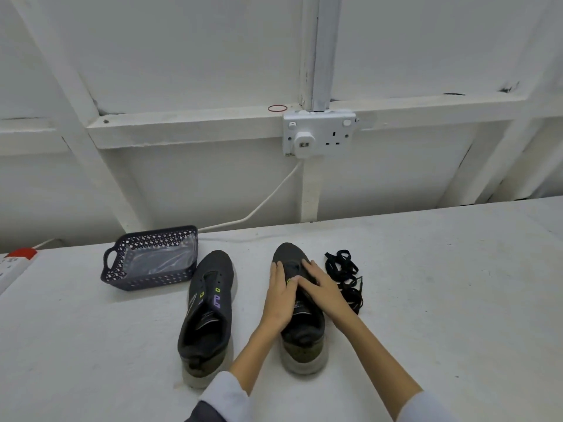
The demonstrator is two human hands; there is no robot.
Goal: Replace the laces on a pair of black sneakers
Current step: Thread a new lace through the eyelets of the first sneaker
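Two black sneakers stand side by side on the white table, toes pointing away from me. The left sneaker has no lace, and its empty eyelets and green and purple loops show. Both hands lie on top of the right sneaker. My left hand rests flat along its left side with straight fingers. Across the tongue area lies my right hand, fingers extended. A heap of loose black laces lies just right of that shoe, close to my right hand.
A dark perforated plastic basket with a clear liner stands left of the shoes. Behind it a white cable runs up to a wall socket. A white power strip lies at the table's far left.
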